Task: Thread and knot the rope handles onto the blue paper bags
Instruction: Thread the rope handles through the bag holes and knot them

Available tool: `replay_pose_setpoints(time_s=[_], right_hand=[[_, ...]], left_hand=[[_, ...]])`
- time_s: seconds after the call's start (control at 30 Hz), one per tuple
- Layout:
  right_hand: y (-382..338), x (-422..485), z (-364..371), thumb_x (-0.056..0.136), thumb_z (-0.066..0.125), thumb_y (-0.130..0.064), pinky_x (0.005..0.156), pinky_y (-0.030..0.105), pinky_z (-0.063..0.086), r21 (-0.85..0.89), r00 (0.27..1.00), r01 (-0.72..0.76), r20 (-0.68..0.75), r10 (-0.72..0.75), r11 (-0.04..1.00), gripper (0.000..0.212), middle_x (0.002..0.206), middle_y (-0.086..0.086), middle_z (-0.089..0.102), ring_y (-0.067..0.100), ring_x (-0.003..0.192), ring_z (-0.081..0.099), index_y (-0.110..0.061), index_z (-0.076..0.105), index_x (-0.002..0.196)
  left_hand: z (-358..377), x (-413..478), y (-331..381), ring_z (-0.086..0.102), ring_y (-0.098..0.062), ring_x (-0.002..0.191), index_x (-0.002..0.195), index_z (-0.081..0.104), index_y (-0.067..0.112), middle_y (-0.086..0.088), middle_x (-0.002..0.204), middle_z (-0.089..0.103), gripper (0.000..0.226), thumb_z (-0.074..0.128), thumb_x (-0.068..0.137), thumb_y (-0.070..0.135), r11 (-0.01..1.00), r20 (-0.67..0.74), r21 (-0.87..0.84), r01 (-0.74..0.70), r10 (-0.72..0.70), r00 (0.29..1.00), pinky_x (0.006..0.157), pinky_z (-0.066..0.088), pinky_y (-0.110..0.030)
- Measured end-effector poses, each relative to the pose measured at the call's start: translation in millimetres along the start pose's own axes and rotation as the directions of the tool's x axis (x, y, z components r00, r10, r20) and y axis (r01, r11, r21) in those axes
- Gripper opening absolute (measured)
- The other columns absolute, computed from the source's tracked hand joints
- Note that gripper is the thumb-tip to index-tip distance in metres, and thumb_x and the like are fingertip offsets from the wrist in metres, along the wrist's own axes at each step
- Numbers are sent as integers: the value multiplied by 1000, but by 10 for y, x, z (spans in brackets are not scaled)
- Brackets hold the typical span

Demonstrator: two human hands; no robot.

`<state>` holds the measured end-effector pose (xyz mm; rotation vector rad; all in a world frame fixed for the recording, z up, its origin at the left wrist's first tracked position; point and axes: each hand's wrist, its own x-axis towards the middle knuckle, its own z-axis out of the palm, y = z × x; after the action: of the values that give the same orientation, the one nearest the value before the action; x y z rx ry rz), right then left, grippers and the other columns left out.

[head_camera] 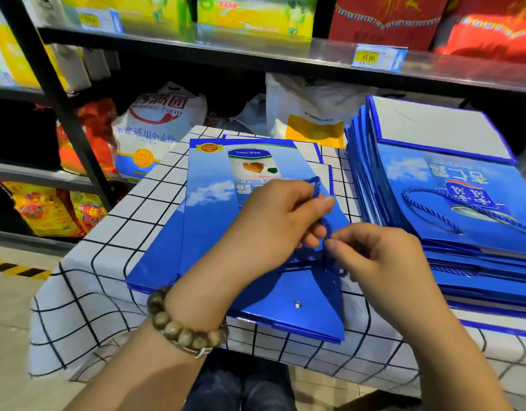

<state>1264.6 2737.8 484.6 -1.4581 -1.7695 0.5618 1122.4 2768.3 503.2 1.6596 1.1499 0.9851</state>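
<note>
Rope handle (316, 186): left hand (273, 221) and right hand (380, 256) are both pinching it; slack between the pinches is risking a loose knot.

Left wrist: bead bracelet (181, 324), round glossy beads, mottled olive-brown, small silver bit hanging underneath. Both my forearms bare. Dark blue jeans (244, 387) on my legs, bottom edge. Thumbnail on my left hand (273, 221) short, plain.

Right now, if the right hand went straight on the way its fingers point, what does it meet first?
The right hand points left. Past the blue rope it pinches, it would first meet the left hand, whose fingers sit right there; depth looks matched, though not certain.
</note>
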Motion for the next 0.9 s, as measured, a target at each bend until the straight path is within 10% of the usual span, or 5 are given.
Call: replay_pose_setpoints(time_s=[0.1,0.2,0.47,0.57,0.9], right_hand=[[54,17,-18,73,65,-11,62,34,55,143,990,-102,-79,114,985,14,59,-1,66,14,54,60,-20,63,62],[87,24,-22,70,68,-1,68,41,57,223,979,-170,-73,190,960,20,58,-2,64,20,60,61,-20,63,69],[41,-42,5,72,69,3,50,13,49,444,972,-219,27,232,869,18,55,1,68,9,51,63,-12,66,64],[60,-59,47,76,68,-3,52,16,48,306,980,-190,110,163,933,18,56,3,66,7,52,57,-11,66,60],[55,12,30,80,66,-11,65,25,52,-10,960,-146,238,145,989,21,63,2,66,11,60,60,-23,63,63]], left_hand=[[-22,-60,-158,56,-9,109,125,53,24,5,119,62,46,52,86,49,903,65,422,-85,63,996,94,43,-27],[-63,-171,-318,26,-11,136,136,39,29,9,150,29,54,44,88,54,520,251,822,-231,33,967,109,21,-28],[-381,-495,-289,43,4,125,118,56,43,27,133,46,49,29,83,62,552,283,778,-299,116,952,95,44,-23],[-397,-534,-339,67,-3,93,89,69,40,19,102,69,40,34,78,54,512,289,801,-311,125,949,65,54,-20],[-362,-540,-441,68,-5,91,89,71,37,15,98,71,39,36,80,51,514,315,775,-369,193,929,70,56,-25]])
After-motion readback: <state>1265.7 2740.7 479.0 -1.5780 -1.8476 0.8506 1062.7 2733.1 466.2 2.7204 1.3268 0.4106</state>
